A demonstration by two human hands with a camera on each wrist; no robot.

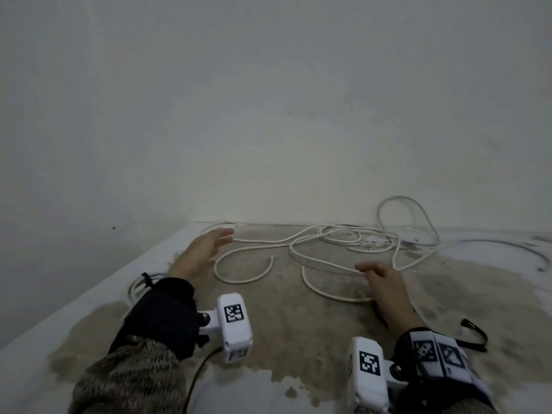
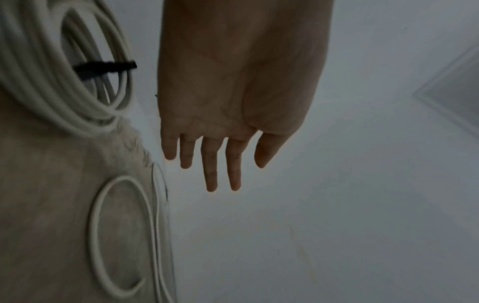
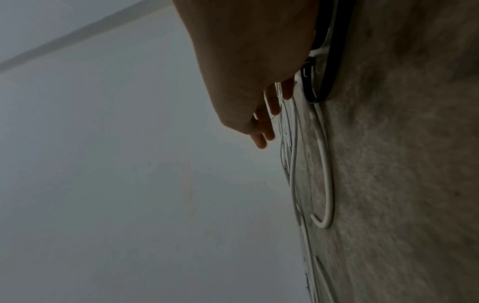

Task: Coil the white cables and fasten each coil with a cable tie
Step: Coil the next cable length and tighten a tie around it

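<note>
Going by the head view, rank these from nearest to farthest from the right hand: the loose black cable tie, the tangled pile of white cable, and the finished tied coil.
From the right hand:
1. Loose black cable tie, on the floor just to its right.
2. Tangled pile of white cable, ahead near the wall.
3. Finished tied coil, far left, partly hidden behind the left wrist.

Head camera looks forward and down; 2 wrist cameras look close along each palm, sharing the loose white cable (image 1: pixel 313 261).

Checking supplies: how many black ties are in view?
2: one tie binds the finished coil by the left wrist; one loose tie lies right of the right wrist. Others may be hidden.
</note>
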